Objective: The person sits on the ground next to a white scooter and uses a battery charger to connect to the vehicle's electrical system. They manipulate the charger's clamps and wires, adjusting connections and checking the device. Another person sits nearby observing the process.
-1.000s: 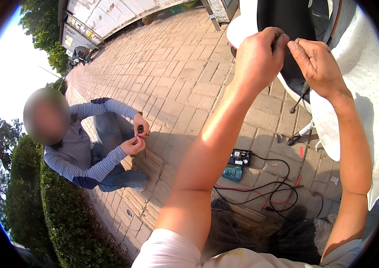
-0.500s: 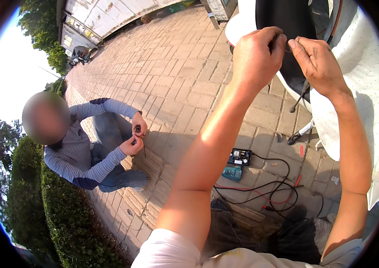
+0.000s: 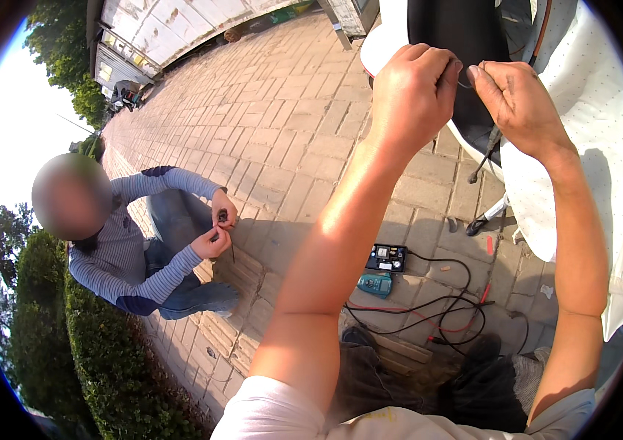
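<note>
Both my hands are raised over the black and white vehicle part (image 3: pixel 469 110) at the upper right. My left hand (image 3: pixel 415 92) is closed, its thumb and forefinger pinched together. Close beside it, my right hand (image 3: pixel 522 106) is pinched too, with dark smudges on its fingers. A thin wire (image 3: pixel 464 82) shows faintly in the small gap between them; its ends are hidden in my fingers. Below my right wrist hangs a black cable with a plug end (image 3: pixel 474 176). A white dotted cover (image 3: pixel 546 198) drapes down behind my right forearm.
On the paving lie a teal meter (image 3: pixel 376 284), an open black case with small parts (image 3: pixel 387 258), and tangled black and red leads (image 3: pixel 465 301). At left a person (image 3: pixel 124 242) squats, holding a small dark part. A hedge (image 3: pixel 106 345) runs behind them. A metal stand leg (image 3: pixel 487 216) reaches the ground.
The whole view has shifted slightly, moving most things a little left. My hands stay pinched close together, with the gap between them much the same.
</note>
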{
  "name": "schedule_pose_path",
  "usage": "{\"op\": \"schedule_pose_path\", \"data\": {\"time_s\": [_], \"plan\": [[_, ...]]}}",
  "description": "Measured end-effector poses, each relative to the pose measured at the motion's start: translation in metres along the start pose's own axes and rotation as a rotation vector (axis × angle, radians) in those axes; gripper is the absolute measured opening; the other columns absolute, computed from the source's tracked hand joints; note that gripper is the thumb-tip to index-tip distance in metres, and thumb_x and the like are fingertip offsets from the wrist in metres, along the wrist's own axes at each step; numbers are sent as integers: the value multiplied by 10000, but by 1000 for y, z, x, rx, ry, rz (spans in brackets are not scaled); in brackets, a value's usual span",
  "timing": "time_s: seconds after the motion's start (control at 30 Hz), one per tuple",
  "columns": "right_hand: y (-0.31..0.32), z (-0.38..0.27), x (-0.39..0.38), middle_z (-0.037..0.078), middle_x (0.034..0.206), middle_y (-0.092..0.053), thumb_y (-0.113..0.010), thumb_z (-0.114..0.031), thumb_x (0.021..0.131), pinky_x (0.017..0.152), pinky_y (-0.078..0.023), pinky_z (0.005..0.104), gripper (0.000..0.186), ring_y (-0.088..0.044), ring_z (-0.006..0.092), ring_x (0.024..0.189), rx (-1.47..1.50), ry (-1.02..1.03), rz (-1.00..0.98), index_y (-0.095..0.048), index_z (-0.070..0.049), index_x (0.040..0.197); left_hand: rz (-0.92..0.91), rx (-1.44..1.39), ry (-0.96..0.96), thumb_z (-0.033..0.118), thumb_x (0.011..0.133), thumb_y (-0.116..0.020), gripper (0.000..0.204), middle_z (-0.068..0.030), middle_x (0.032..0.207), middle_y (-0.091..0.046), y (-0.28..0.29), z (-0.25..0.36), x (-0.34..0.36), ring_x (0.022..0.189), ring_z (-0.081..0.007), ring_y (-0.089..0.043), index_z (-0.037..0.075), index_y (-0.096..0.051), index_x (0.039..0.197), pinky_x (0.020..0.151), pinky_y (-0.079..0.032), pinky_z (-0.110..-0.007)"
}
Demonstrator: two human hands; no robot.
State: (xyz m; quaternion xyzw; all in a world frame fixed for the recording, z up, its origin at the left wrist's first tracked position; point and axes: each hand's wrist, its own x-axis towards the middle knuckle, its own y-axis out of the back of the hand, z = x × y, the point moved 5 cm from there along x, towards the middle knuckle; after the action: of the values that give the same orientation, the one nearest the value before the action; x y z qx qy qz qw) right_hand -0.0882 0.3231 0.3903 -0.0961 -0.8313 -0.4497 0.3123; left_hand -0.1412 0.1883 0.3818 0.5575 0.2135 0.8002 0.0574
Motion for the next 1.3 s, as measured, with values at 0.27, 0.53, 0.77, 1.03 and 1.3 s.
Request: {"op": "schedule_pose_path", "data": {"time_s": [0.27,0.53,0.77,1.03,1.3], "plan": [[4,7,-1,64,523,-268,-474,-238,982,434,-301,338,438,-317,125,439,191,-132,-93,-350,-8,631,56,25,-17,77,818,-630,61,-118,752,-632,-3,15,-3,706,-293,-602,22,-653,830,620,-482,-363],[7,3,-7,-29,589,-383,-573,-330,916,451,-322,243,332,-401,81,497,834,-412,148,-463,-94,710,21,-965,548,163,901,-622,210,-20,751,-616,-2,16,4,651,-76,-517,-32,-639,978,597,-439,-232],[-6,-21,-12,-22,601,-414,-558,-295,913,442,-284,241,293,-362,88,491,1274,-507,228,-467,-109,706,-61,-1143,495,224,973,-469,263,-16,841,-558,6,44,10,754,-97,-504,23,-529,1130,726,-438,-248],[-15,-25,-19,30,857,-602,-501,-248,932,750,-439,239,302,-548,111,815,907,-376,519,-637,10,1011,371,-857,488,235,1014,-379,262,-56,832,-531,-25,41,-7,754,-97,-487,2,-465,1099,690,-429,-249],[-19,-25,-22,49,872,-636,-482,-242,933,767,-435,238,324,-561,132,812,675,-225,533,-644,36,968,470,-794,487,291,1021,-361,317,-84,852,-532,-24,40,-8,769,-138,-488,-8,-466,1003,715,-433,-293]]}}
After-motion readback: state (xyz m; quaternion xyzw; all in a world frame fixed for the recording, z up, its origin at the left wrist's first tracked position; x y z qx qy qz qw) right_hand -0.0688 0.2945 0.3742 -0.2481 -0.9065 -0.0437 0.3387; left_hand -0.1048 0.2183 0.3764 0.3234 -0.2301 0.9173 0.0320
